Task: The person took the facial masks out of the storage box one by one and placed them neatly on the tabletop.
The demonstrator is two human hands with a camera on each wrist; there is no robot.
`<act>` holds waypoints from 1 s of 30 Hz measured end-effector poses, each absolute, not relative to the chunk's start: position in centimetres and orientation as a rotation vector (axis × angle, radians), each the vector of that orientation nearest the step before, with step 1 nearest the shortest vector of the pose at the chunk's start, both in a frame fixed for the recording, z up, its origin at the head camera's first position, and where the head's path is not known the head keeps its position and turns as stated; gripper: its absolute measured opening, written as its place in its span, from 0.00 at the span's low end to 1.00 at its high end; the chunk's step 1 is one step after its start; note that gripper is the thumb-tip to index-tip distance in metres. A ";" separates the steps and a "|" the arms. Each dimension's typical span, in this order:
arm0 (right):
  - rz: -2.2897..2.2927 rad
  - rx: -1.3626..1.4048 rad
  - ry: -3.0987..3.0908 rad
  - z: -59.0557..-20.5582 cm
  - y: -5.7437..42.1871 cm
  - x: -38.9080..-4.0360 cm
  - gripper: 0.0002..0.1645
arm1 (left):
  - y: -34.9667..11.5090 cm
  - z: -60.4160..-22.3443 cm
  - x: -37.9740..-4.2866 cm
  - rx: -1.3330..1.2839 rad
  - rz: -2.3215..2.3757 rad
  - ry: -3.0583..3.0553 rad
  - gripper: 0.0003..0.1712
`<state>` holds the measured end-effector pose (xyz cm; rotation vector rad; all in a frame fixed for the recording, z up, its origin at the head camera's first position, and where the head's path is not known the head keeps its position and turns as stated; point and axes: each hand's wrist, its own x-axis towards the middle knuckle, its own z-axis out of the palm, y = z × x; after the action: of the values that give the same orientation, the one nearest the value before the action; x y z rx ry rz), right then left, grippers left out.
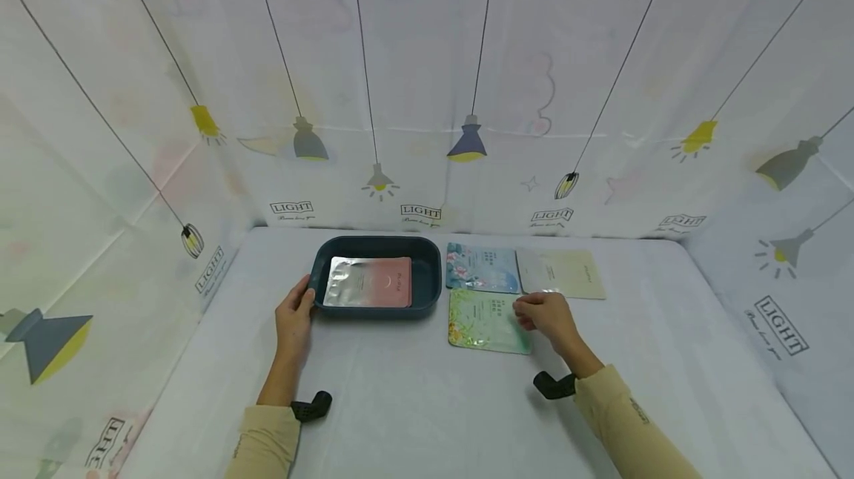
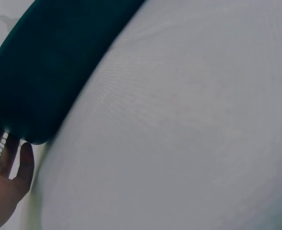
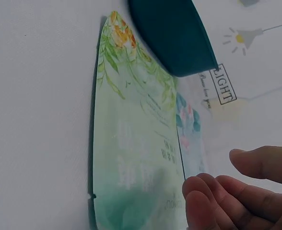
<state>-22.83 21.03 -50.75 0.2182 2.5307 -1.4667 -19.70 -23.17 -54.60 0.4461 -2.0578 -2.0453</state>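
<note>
My left hand (image 1: 293, 319) is at the left end of a dark teal tray (image 1: 373, 314). Its fingers (image 2: 6, 155) reach to the tray's end wall, rather straight and spread, with the thumb at the front corner; some fingertips are hidden. Inside the tray lies a silver-and-pink sachet (image 1: 370, 282). My right hand (image 1: 550, 319) hovers over the right end of a green floral sachet (image 1: 483, 322). In the right wrist view its thumb stands apart from the loosely bent fingers (image 3: 201, 206), and nothing is between them.
Behind the green sachet lie a blue floral sachet (image 1: 482, 269) and a pale yellow sachet (image 1: 563, 273), side by side. All rest on a white-covered table (image 1: 414, 405), right of the tray. A white curtain (image 1: 427, 56) printed with lamps hangs along the back and sides.
</note>
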 end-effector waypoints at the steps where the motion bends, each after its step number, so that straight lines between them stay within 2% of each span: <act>1: -1.462 0.206 2.532 -50.6 20.8 -23.1 0.18 | -23.2 -54.6 -19.8 0.445 -2.052 -2.051 0.26; 30: -1.550 -0.065 2.406 -45.4 11.6 -27.5 0.17 | -23.1 -55.1 -20.0 0.437 -1.987 -2.031 0.24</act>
<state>-27.47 11.60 -45.39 -0.0646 2.4060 -1.5500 -20.02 -23.06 -55.12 0.4366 -2.0313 -1.9867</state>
